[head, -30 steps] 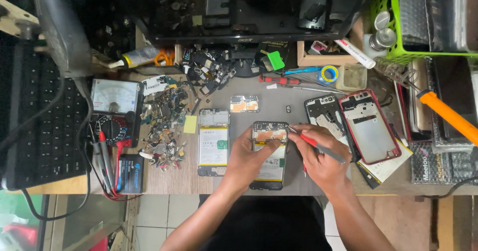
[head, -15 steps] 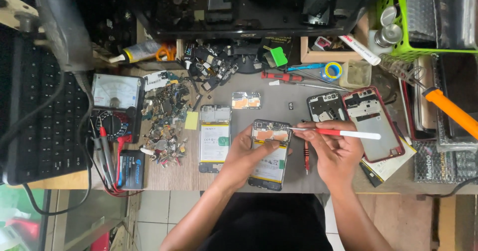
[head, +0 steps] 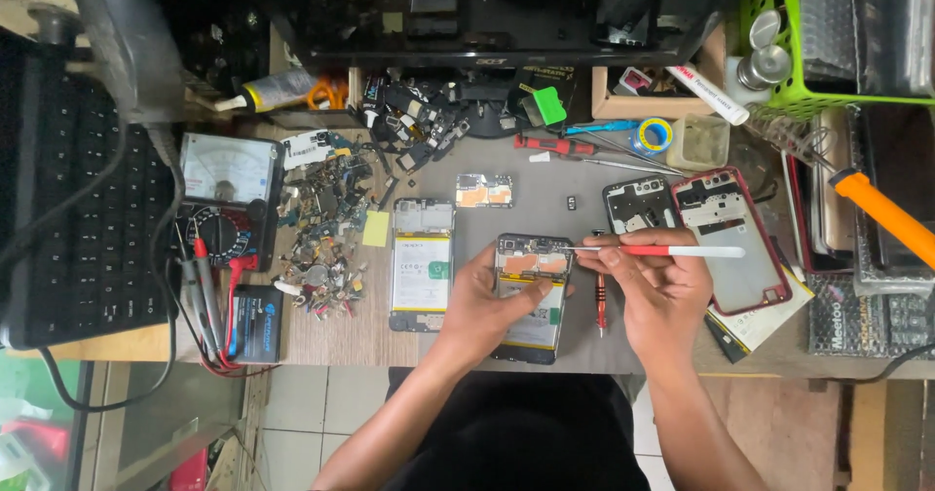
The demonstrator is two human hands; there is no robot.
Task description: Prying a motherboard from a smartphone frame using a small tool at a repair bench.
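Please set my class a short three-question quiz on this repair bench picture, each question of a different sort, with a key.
1. True or false: the left hand rests on the opened phone.
2. Which does the right hand hold? A) red-and-white tool B) orange-handled tool C) tape roll
3. Fill in: the meter lies on the person's ____ side of the bench.

Key: 1 true; 2 A; 3 left.
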